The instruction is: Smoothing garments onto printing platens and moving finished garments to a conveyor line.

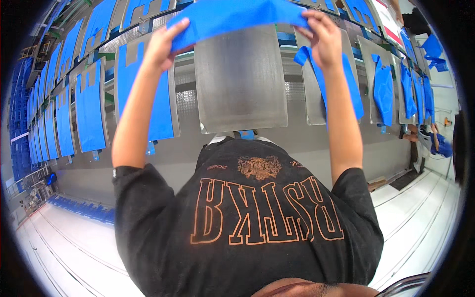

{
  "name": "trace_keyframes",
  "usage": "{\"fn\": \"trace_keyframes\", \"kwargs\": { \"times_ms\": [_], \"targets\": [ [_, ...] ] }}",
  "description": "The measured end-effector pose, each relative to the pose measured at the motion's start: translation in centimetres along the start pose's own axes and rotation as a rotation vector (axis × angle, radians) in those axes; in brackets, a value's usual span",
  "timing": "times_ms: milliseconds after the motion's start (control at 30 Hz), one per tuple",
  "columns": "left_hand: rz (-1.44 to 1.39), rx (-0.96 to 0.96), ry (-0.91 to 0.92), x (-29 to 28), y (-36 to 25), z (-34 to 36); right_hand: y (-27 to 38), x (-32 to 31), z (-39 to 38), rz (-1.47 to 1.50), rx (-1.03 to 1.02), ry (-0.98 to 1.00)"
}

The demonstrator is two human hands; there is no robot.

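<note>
A wide piece of blue fabric (237,19) is stretched between my two hands, above the far end of a bare grey metal plate (242,81). My left hand (166,45) pinches its left end, the thumb lying on top. At the other end my right hand (322,37) grips the fabric with bent fingers. Beside my left forearm lies a plate covered by a flat blue cut piece (161,106). Under my right forearm another plate carries a loose, folded blue piece (349,89). The upper edge of the held fabric runs out of the picture.
More metal plates with flat blue pieces (90,109) line the left in rows. On the right, plates hold crumpled blue pieces (383,89). Another person (435,141) is at the far right edge. White floor (74,242) with dark lines lies below.
</note>
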State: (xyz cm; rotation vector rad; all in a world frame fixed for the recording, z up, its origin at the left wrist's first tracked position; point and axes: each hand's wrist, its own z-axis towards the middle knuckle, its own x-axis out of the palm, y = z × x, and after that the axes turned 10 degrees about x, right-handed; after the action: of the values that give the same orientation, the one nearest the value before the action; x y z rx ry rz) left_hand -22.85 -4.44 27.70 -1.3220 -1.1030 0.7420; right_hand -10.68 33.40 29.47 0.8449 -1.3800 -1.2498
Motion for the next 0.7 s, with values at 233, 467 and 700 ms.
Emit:
{"fn": "trace_keyframes", "kwargs": {
  "times_ms": [233,467,700],
  "targets": [
    [-0.029,-0.294,-0.092,-1.3,14.5,-7.4,-10.5,-1.4,-10.8,-0.07,0.305,-0.116],
    [0.065,-0.496,-0.148,-1.1,25.1,-13.0,-21.3,-6.6,-17.2,-0.169,0.701,-0.182],
    [0.285,-0.5,-0.178,-1.1,29.0,-16.3,-23.6,-6.8,-20.3,-0.356,1.014,-0.194]
  ]
}}
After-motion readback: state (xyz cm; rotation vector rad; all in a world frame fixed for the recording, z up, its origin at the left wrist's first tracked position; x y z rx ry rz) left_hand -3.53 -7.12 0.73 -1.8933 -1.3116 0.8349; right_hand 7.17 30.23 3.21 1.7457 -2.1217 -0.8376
